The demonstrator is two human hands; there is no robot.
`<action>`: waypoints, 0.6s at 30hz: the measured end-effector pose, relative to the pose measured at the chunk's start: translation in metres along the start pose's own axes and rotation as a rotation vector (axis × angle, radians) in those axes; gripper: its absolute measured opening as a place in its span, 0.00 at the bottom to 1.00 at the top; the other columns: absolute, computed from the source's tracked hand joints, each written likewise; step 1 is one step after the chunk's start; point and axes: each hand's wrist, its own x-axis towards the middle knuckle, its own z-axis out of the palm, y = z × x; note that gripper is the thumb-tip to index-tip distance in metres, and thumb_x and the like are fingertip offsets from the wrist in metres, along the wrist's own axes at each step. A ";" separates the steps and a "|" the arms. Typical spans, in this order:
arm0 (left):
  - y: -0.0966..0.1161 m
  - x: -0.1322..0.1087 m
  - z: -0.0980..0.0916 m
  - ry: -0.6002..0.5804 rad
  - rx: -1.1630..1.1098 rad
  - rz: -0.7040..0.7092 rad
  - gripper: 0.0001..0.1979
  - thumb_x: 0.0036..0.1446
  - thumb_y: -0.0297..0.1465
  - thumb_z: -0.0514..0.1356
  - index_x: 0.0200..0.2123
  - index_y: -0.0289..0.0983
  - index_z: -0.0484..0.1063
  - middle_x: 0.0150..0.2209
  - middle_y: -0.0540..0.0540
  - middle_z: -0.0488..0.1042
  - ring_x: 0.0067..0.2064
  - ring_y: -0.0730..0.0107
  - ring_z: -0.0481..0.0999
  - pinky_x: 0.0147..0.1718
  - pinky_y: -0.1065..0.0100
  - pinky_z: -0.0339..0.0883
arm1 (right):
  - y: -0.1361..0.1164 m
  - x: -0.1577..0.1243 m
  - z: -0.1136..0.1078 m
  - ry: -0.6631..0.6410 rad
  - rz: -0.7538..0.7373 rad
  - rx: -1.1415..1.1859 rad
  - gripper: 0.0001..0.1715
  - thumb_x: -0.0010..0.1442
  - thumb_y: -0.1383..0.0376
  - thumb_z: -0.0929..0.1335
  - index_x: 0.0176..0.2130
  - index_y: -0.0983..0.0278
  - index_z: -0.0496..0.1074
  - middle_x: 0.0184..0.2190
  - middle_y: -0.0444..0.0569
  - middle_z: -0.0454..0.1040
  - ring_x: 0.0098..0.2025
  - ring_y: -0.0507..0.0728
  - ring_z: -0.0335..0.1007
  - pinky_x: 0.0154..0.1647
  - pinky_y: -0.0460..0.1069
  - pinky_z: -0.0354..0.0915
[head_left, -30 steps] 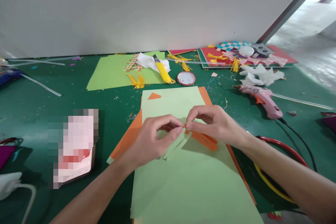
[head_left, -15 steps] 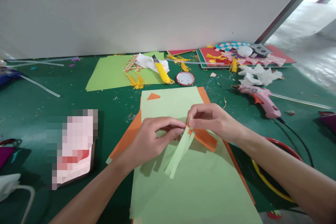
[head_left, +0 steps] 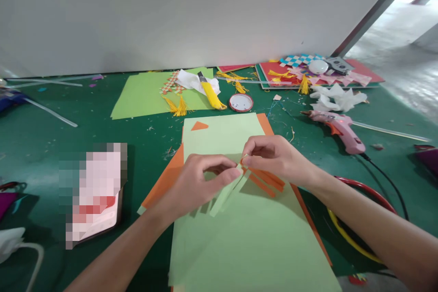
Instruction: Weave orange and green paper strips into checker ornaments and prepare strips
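Over a light green paper sheet, my left hand pinches pale green paper strips between thumb and fingers, near their upper end. My right hand is closed beside it, its thumb and fingertips gripping the point where the green strips cross the orange paper strips. Green strips slant down to the left; orange ones slant down to the right. The crossing itself is partly hidden by my fingertips. Orange paper shows from under the green sheet, and a small orange scrap lies near its top edge.
A pink hot glue gun with a cord lies to the right, near crumpled tissue. Behind the sheet are a yellow utility knife and a round lid. A phone lies left; red and yellow rings lie right.
My left thumb has moved slightly right and up onto the green strips, which now lean further left. The orange strips have spread apart a little. My right hand has barely shifted.
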 end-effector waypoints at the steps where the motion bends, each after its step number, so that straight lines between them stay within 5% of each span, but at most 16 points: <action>1: 0.000 0.001 0.001 -0.010 0.007 -0.016 0.13 0.61 0.38 0.57 0.29 0.36 0.72 0.26 0.53 0.70 0.26 0.78 0.62 0.24 0.76 0.56 | -0.001 0.000 0.001 0.002 -0.009 -0.020 0.09 0.54 0.62 0.72 0.28 0.65 0.71 0.25 0.42 0.70 0.28 0.49 0.62 0.30 0.45 0.59; 5: -0.002 0.002 0.003 -0.011 0.033 -0.055 0.19 0.62 0.39 0.54 0.22 0.35 0.67 0.20 0.54 0.60 0.23 0.78 0.53 0.20 0.73 0.47 | -0.003 0.001 0.003 -0.002 -0.014 -0.081 0.09 0.55 0.62 0.71 0.30 0.65 0.71 0.27 0.43 0.71 0.30 0.50 0.63 0.31 0.45 0.59; 13: 0.000 0.000 0.002 0.061 -0.078 -0.105 0.17 0.61 0.42 0.54 0.28 0.37 0.74 0.26 0.48 0.76 0.27 0.69 0.73 0.23 0.72 0.62 | 0.000 0.003 -0.002 -0.085 0.080 -0.313 0.21 0.52 0.58 0.71 0.22 0.63 0.58 0.21 0.37 0.51 0.24 0.47 0.46 0.22 0.45 0.47; 18: 0.000 0.001 0.002 -0.001 -0.188 -0.176 0.16 0.60 0.43 0.54 0.30 0.37 0.72 0.27 0.49 0.75 0.30 0.67 0.78 0.22 0.74 0.63 | -0.001 0.002 -0.001 -0.088 0.128 -0.296 0.18 0.53 0.58 0.70 0.23 0.63 0.60 0.20 0.37 0.54 0.23 0.47 0.48 0.21 0.44 0.47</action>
